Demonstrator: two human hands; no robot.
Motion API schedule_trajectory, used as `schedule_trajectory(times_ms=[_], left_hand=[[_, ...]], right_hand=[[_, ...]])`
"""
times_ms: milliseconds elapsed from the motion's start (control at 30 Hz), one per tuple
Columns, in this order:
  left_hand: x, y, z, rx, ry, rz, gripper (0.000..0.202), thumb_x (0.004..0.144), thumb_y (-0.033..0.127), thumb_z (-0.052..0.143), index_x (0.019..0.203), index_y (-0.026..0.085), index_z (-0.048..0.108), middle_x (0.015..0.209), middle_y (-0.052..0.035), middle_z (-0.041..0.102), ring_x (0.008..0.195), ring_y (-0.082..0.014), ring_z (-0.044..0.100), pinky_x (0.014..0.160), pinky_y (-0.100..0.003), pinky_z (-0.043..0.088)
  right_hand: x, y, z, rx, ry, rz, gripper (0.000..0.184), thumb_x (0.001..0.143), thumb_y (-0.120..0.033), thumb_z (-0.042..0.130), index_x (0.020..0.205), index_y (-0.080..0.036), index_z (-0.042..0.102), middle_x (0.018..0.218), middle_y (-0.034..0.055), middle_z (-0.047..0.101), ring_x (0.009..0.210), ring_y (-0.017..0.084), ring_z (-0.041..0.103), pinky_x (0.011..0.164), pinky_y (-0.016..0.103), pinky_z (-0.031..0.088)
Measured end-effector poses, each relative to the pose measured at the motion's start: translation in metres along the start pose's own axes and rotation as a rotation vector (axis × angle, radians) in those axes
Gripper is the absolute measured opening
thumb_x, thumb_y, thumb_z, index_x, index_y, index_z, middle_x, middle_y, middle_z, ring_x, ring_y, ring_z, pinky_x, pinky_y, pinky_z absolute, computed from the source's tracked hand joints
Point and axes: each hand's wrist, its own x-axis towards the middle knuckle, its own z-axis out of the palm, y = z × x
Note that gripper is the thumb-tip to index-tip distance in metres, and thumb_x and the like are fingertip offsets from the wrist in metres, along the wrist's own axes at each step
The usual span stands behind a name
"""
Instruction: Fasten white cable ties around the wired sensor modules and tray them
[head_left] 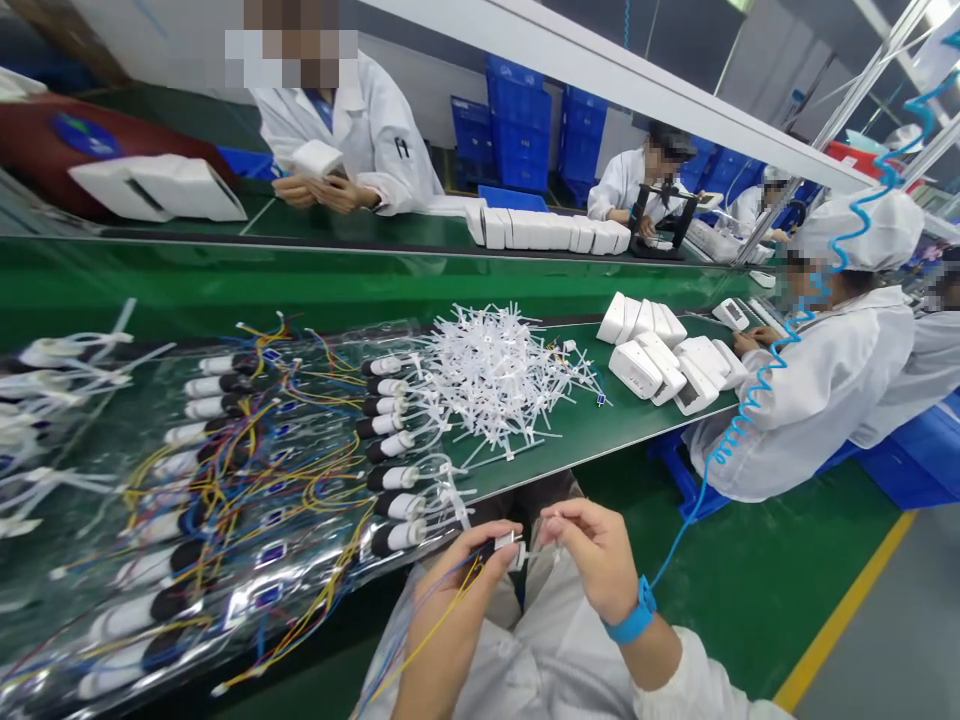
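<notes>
Near my lap, my left hand (pixel 461 590) is closed around a small pump (pixel 513 545), a short cylinder with a pale end and a dark part mostly hidden by the fingers. Thin yellow, blue and red wires (pixel 431 630) trail from it along my forearm. Just to the right, my right hand (pixel 596 560) pinches a thin translucent tube (pixel 541 553), which reaches to the pump's pale end; whether it is seated there I cannot tell. On the bench ahead lies a heap of white tubing pieces (pixel 491 375). Several similar pumps (pixel 397 505) with tubes line up left of it.
More wired pumps (pixel 139 560) lie on clear plastic at the left. White housings (pixel 637 365) stand on the bench (pixel 559 440) at right, beside a co-worker (pixel 817 380). Another person (pixel 360 130) works across the bench. A blue coiled cord (pixel 739 425) leads to my right wristband (pixel 634 612).
</notes>
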Motion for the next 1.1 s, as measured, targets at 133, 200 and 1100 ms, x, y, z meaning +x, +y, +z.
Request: schedule_trajectory(times_ms=[133, 200, 1100], left_hand=[[0.0, 0.0, 0.005, -0.017, -0.008, -0.099, 0.043, 0.083, 0.06, 0.088, 0.106, 0.024, 0.086, 0.111, -0.0097, 0.088, 0.107, -0.0336, 0.082, 0.1, -0.043, 0.064], [-0.003, 0.004, 0.009, -0.053, -0.018, -0.122, 0.043, 0.084, 0.057, 0.088, 0.11, 0.024, 0.086, 0.113, -0.0096, 0.088, 0.107, -0.0315, 0.081, 0.099, -0.04, 0.063], [-0.023, 0.034, 0.027, -0.384, -0.072, -0.117, 0.03, 0.091, 0.049, 0.089, 0.101, 0.02, 0.086, 0.101, -0.0079, 0.084, 0.095, -0.0234, 0.077, 0.089, -0.03, 0.061]], right_hand=[[0.0, 0.003, -0.001, -0.033, -0.081, -0.064, 0.044, 0.11, -0.06, 0.064, 0.119, -0.023, 0.087, 0.076, 0.0013, 0.077, 0.076, 0.02, 0.074, 0.08, 0.034, 0.061], [-0.002, 0.001, -0.002, -0.004, -0.106, -0.043, 0.045, 0.11, -0.061, 0.064, 0.122, -0.023, 0.085, 0.075, 0.0009, 0.076, 0.074, 0.018, 0.072, 0.076, 0.031, 0.06], [-0.01, -0.017, -0.016, -0.101, -0.177, -0.191, 0.006, 0.103, -0.027, 0.08, 0.101, -0.028, 0.086, 0.104, 0.0063, 0.084, 0.101, 0.024, 0.079, 0.092, 0.037, 0.064]])
